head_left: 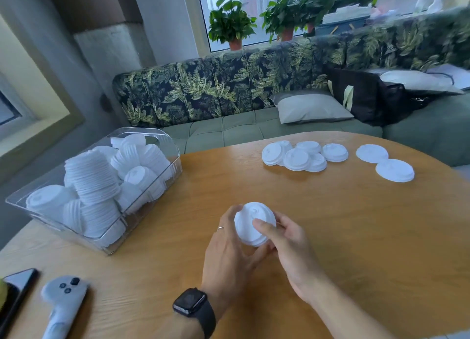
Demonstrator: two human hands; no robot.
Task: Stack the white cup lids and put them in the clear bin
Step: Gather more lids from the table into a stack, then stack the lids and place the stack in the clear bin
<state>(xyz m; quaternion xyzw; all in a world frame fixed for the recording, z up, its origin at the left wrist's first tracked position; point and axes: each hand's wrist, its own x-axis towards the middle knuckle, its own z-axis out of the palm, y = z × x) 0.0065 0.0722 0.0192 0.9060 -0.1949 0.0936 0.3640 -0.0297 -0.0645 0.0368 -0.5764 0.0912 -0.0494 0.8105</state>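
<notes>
Both hands hold a small stack of white cup lids just above the round wooden table. My left hand grips the stack from the left and below. My right hand grips it from the right, thumb on top. At the table's left edge the clear bin holds several stacks of white lids. Loose lids lie in an overlapping cluster at the far side, and two single lids lie to their right.
A grey controller and a dark phone lie at the near left of the table. A leaf-patterned sofa with a grey cushion and a black bag runs behind the table.
</notes>
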